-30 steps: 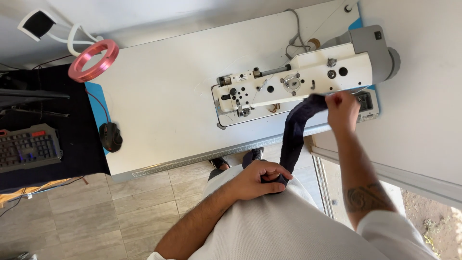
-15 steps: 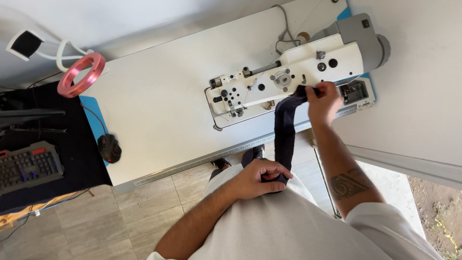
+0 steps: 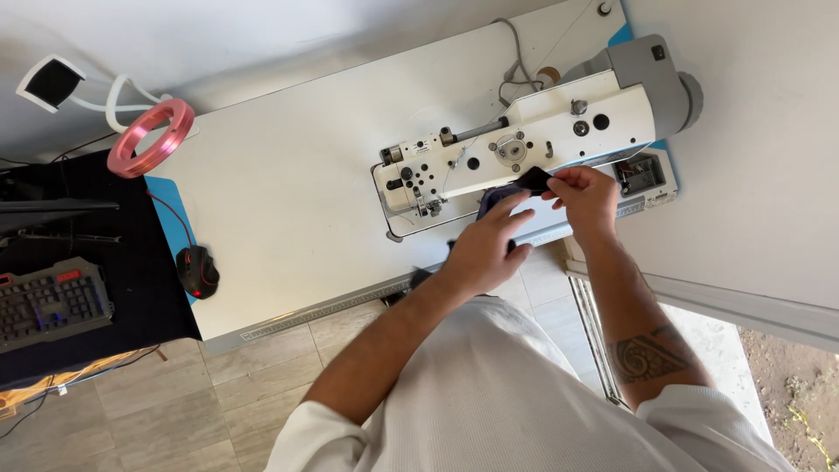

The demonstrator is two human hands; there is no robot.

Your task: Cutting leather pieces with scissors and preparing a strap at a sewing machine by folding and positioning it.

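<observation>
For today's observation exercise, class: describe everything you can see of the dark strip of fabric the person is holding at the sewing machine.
The dark fabric strip looks navy or black, soft and woven. Only a short part shows: one end is pinched in the right hand, while the left hand covers and presses the rest. It lies at the front of the white sewing machine, under its arm, on the white table. Its full length and any stitching are hidden.

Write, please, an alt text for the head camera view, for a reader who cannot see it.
Seen from above, a person's left hand and right hand hold a dark strip of fabric at the front of a white sewing machine on a white table. A pink ring, a computer mouse and a keyboard lie to the left.
</observation>
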